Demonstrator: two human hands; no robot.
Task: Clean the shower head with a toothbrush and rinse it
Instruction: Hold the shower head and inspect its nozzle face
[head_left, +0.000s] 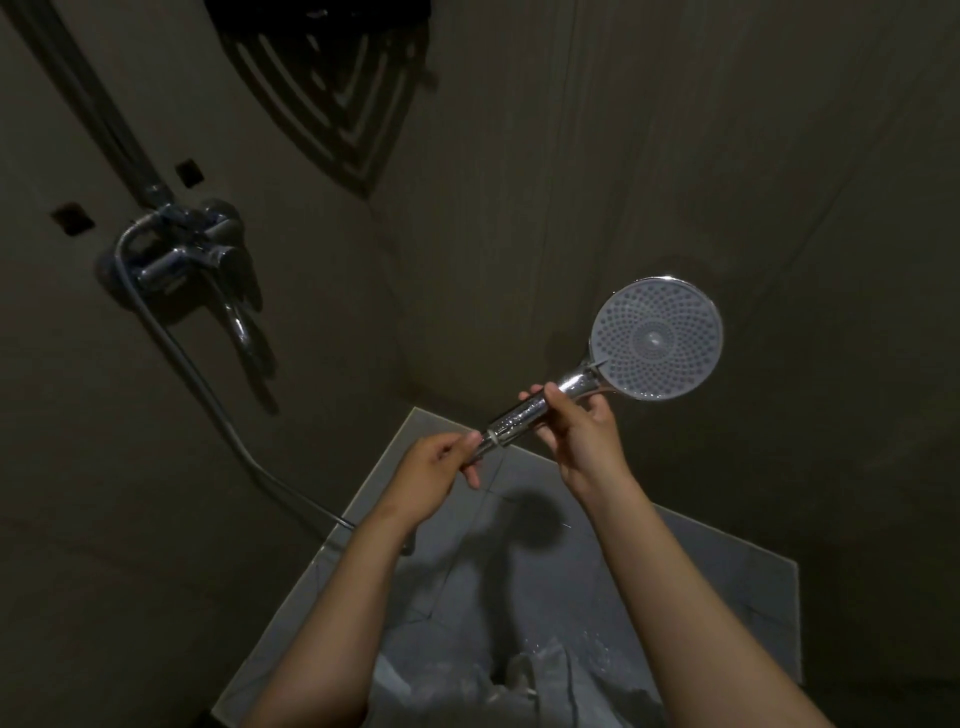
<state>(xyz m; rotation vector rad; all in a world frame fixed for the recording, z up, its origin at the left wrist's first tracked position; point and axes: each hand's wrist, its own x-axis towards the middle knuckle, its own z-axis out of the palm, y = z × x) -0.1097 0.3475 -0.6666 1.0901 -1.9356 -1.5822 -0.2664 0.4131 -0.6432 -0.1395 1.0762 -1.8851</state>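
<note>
Gloom swallows the corner shelf (332, 88) up top, cut off by the frame edge, and the hose (208, 384) from the mixer tap (192, 249) vanishes behind the left forearm. Above the tiled floor (727, 566) the shower head (655, 339) is held with its nozzle face toward the camera. The right hand (582, 431) wraps the chrome handle just below the face; the left hand (431, 475) pinches the handle's lower end between thumb and fingertips

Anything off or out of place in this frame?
Nothing looks broken or askew. The shower head faces the camera, right hand gripping its handle, left hand pinching the lower end. Only oddity: no toothbrush in view. The hose passes behind the left forearm; its joint is hidden.
</note>
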